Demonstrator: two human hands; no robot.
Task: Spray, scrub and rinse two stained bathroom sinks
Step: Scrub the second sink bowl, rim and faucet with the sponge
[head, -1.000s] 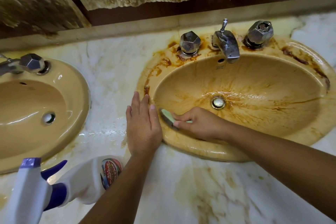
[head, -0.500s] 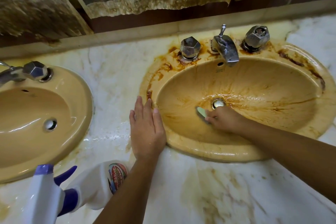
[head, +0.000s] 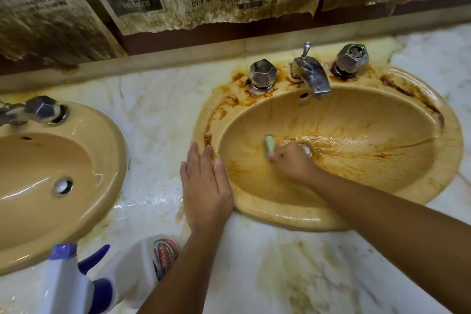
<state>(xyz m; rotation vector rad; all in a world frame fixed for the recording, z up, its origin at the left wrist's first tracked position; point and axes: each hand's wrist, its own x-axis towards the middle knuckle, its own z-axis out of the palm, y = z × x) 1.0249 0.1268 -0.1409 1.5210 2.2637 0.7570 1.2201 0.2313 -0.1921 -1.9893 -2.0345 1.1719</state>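
Right fingers (head: 276,155) curled tight on green sponge (head: 269,144), motion-blurred. Sponge long axis about 12 to 6, free end toward 12, down in basin of stained right sink (head: 369,109), just at 9 o'clock of drain (head: 306,148). Right hand (head: 293,164) knuckles up, forearm running off toward 4. Left fingers (head: 196,160) straight, together, pointing 12, tips on sink rim. Left hand (head: 205,186) palm down on wet tabletop (head: 254,262). Spray bottle (head: 76,285) at 7, left sink (head: 38,173) at 9.
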